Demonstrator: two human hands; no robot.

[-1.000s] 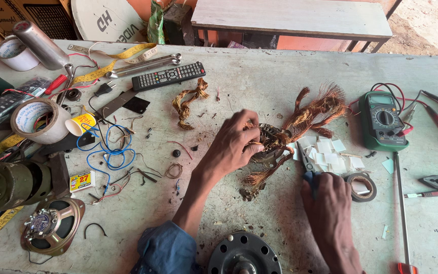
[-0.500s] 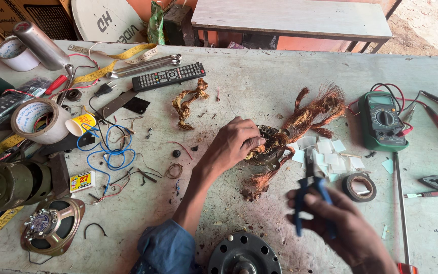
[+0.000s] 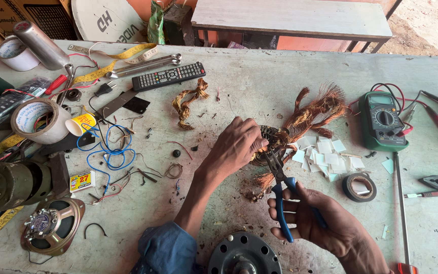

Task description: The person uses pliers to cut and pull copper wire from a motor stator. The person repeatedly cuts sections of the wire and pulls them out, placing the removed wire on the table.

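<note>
Two hands are at work in my view over the grey counter [image 3: 259, 76]: my left hand [image 3: 236, 147] is clenched down over a stator wound with copper wire [image 3: 275, 139], pinning it against the counter near the middle of the picture, while my right hand [image 3: 315, 220] grips a pair of blue-handled pliers [image 3: 280, 182], fingers [image 3: 285, 207] wrapped round both handles. The nose of the pliers points up and reaches into the copper strands at the stator's near edge, just beside my left thumb. Frayed bundles of copper wire [image 3: 320, 106] fan out from the stator to the upper right, and a loose twisted hank of copper [image 3: 188, 101] lies apart to the left of it. Small white paper squares [image 3: 328, 152] are scattered just right of the stator, with a roll of black tape [image 3: 359, 186] beyond them and a green multimeter [image 3: 382, 121] with its red and black leads farther right. At the bottom edge, between my forearms, sits a round metal motor cover with holes [image 3: 244, 253]. On the left I see a roll of brown tape [image 3: 39, 121], a tangle of blue wire [image 3: 105, 152], a small loudspeaker [image 3: 51, 226], a black remote control [image 3: 168, 76] and a yellow measuring tape [image 3: 110, 63].
</note>
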